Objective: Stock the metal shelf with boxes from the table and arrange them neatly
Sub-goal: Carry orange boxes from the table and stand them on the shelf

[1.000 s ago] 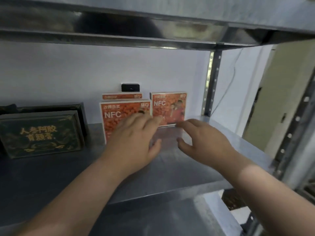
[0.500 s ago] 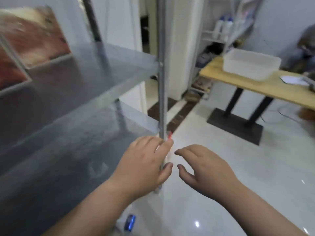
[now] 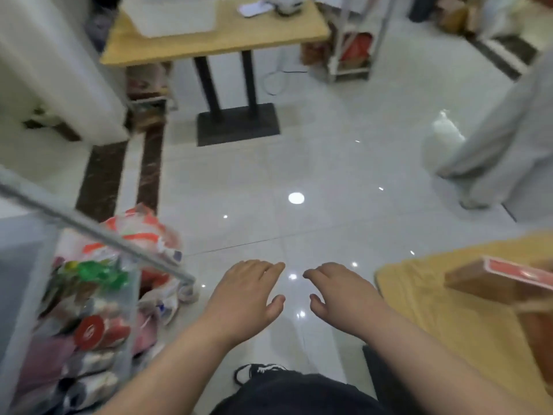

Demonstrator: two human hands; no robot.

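Head view — left grip (image 3: 248, 298), right grip (image 3: 341, 295) spread empty — box (image 3: 502, 280) lies off right.

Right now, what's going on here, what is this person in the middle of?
A person stands between the metal shelf on the left and a yellow-topped table on the right, looking down. The left hand and right hand are held out empty over the tiled floor, fingers relaxed. A red-topped box shows over the table, untouched.
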